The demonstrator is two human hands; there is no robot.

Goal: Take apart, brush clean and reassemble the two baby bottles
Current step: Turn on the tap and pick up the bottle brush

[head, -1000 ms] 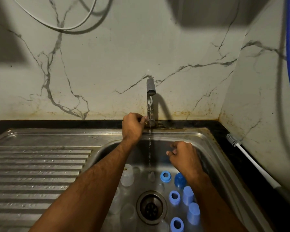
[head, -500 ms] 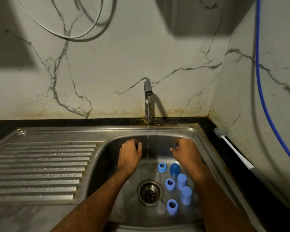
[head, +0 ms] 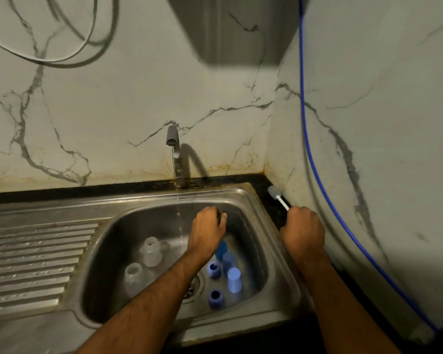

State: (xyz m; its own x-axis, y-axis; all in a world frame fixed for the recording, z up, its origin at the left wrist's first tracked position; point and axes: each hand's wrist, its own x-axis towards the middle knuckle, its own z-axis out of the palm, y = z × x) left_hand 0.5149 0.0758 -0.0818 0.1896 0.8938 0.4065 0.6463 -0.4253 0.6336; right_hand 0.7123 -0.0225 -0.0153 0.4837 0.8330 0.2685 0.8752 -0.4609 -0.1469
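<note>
Bottle parts in sink; R hand grips brush, L hand curled, empty.

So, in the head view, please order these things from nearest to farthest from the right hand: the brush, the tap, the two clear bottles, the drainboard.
From the right hand:
1. Brush: at the hand, on the counter by the right wall; the hand is on its handle.
2. Tap: behind the sink, to the left.
3. Clear bottles: in the basin's left part.
4. Drainboard: far left.
</note>
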